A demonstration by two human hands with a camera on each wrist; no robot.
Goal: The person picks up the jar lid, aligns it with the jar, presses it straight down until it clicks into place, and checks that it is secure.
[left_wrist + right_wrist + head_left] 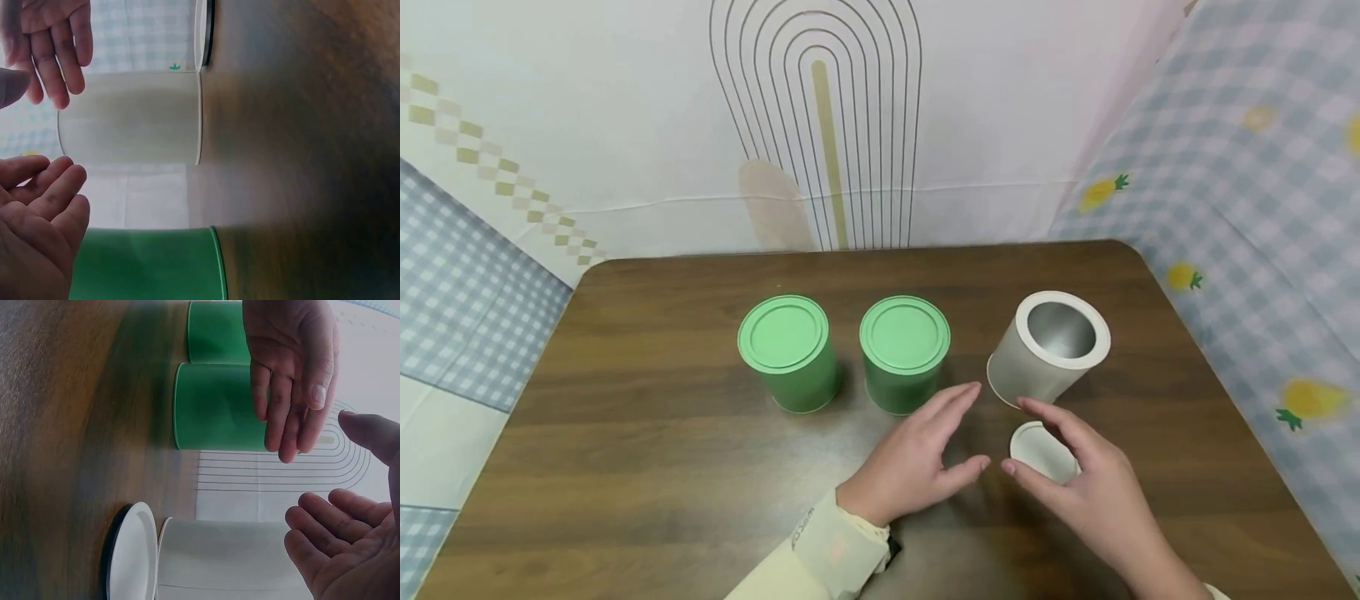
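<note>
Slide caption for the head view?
Left hand and right hand, both empty, near an open white can, white lid and two green cans.

No text could be read with certainty. In the head view, 1 short line of small, dark lettering (802, 527) stood on the pale yellow sleeve (775, 577) of the person's left arm. It lay on the outer side, near the edge of the cuff (853, 533), and slanted upward from lower left to upper right. Its characters were too small and blurred to spell out. Beside it, a faint orange patch (837, 547) on the same cuff showed no legible letter or number. The 2 wrist views held no readable word, brand, number or sign.
</note>
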